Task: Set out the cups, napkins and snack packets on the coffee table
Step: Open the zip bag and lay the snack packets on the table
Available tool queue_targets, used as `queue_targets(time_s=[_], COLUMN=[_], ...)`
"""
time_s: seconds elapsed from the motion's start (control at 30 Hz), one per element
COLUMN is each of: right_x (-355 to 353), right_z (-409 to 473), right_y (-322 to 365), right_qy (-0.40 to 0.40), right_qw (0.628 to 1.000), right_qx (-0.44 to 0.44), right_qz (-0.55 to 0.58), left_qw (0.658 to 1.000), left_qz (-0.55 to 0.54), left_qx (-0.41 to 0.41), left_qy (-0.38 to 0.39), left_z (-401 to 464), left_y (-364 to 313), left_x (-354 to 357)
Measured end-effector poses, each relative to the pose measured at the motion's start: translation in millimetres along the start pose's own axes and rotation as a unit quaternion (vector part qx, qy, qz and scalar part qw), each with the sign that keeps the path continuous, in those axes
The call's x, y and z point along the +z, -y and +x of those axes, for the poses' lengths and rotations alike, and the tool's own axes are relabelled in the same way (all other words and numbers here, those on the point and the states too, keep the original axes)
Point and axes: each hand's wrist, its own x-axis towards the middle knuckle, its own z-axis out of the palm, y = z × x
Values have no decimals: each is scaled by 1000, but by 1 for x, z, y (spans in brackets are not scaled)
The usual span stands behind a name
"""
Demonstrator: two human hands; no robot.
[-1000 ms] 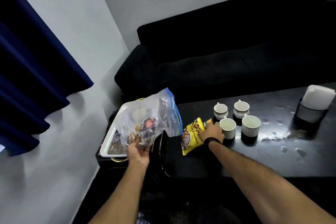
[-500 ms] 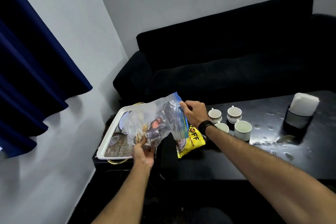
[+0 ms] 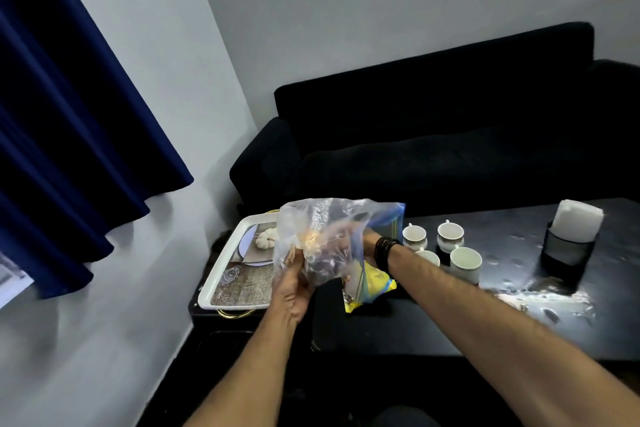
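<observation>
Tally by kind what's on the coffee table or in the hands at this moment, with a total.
Cups: 4
Napkin holder: 1
Yellow snack packet: 1
Clear zip bag, in both hands: 1
Total: 7

Tray (image 3: 221,282) left of table (image 3: 450,322); cups (image 3: 446,250) mid-table; napkin holder (image 3: 568,250) right.

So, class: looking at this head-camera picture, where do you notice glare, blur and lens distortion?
Head view: glare whitens the glossy coffee table near the cups; the clear bag and the right hand inside it are motion-blurred; the wide-angle lens slants the curtain and wall; the sofa is too dark for detail.
</observation>
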Motion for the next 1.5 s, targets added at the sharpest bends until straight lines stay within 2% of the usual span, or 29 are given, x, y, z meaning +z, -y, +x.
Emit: queue_targets(time_s=[0.03,0.13,0.23,0.3,0.4,0.6,0.73,0.83,0.9,1.03,1.13,1.23,1.3,1.37,1.43,1.5], right_x=[0,-7,-25,-41,-53,-45,-31,-26,-26,-22,-18,-16,-15,-15,-17,-19], right_z=[5,5,-4,-9,-17,-28,-26,-22,-20,-19,-21,-20,-18,-16,-11,-6], right_y=[-2,-3,-3,-11,-32,-100,-131,-142,-145,-150,-159,-173,-182,-190,-197,-198], right_qy=[-31,-210,-277,-311,-303,-233,-214,-213,-208,-218,-223,-205,-179,-160,-149,-141], right_qw=[999,976,958,948,953,965,959,952,948,914,859,830,830,836,841,841], right_qx=[-17,-52,-42,-41,-14,65,70,57,55,48,5,-36,-38,-29,-22,-22], right_qz=[-13,-27,51,48,18,-106,-172,-214,-233,-339,-460,-518,-527,-524,-520,-522], left_qw=[1000,992,984,980,964,967,966,934,920,917,881,789,739,679,627,607], left_qz=[0,0,-20,-39,-90,-105,20,124,171,307,445,607,657,698,740,767], left_qx=[5,20,41,53,77,24,0,7,2,-88,-30,76,133,161,156,116], left_qy=[-20,-121,-170,-188,-239,-232,-258,-334,-353,-240,-157,-50,71,159,184,173], left_z=[1,4,7,10,22,38,44,46,48,50,47,45,49,57,66,76], left_y=[-2,-14,-35,-51,-65,-43,-20,-4,6,32,53,70,81,94,109,122], left_x=[-2,-12,-28,-37,-47,-55,-51,-46,-44,-32,-14,5,16,23,22,14])
